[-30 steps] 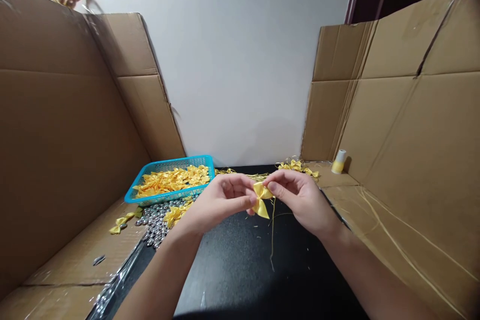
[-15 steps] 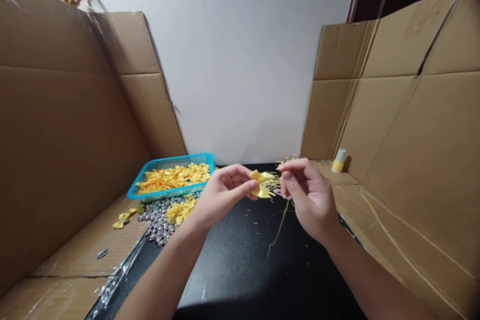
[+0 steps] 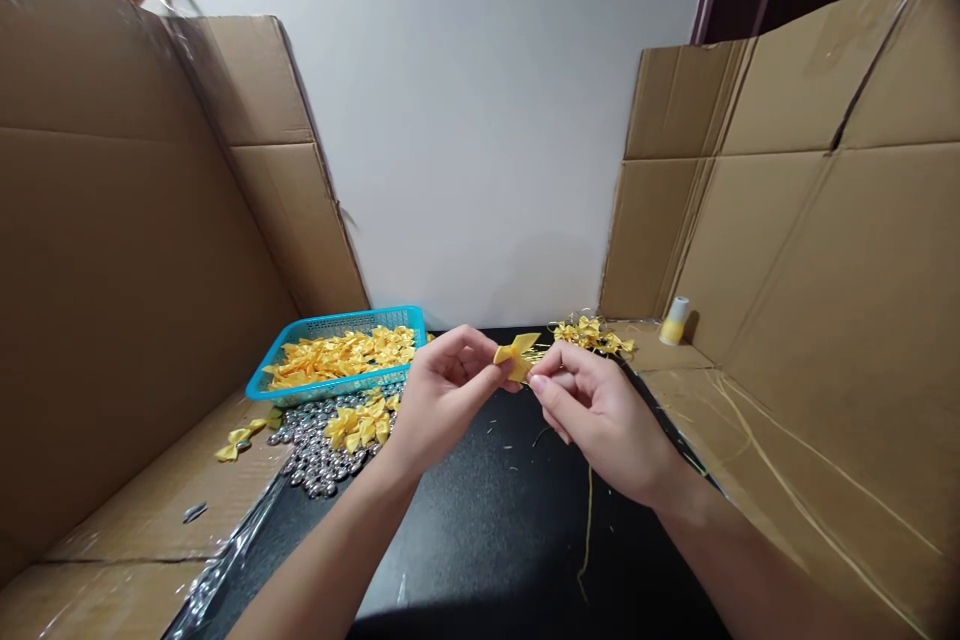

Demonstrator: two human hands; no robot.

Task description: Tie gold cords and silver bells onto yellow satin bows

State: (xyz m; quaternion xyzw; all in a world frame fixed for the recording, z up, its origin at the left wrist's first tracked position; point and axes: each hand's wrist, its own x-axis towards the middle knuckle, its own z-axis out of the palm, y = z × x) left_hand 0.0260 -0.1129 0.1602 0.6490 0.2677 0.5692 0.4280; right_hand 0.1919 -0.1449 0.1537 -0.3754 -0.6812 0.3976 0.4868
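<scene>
Both hands meet above the black table (image 3: 480,530), mid-scene. My left hand (image 3: 442,398) pinches the yellow bow (image 3: 514,356) at its middle, probably to steady it. My right hand (image 3: 600,418) is closed on the gold thread (image 3: 589,510) just beside it, slack hanging near. Blue basket (image 3: 339,324) sits far left.

My one view comes from the head, looking forward and down over a black tabletop (image 3: 487,540) toward a white wall (image 3: 487,120), with cardboard walls (image 3: 127,270) closing in both sides. It sits close: the left hand (image 3: 442,400) and right hand (image 3: 600,415) meet at a yellow bow (image 3: 516,357) mid-frame, forearms running off the bottom edge.
</scene>
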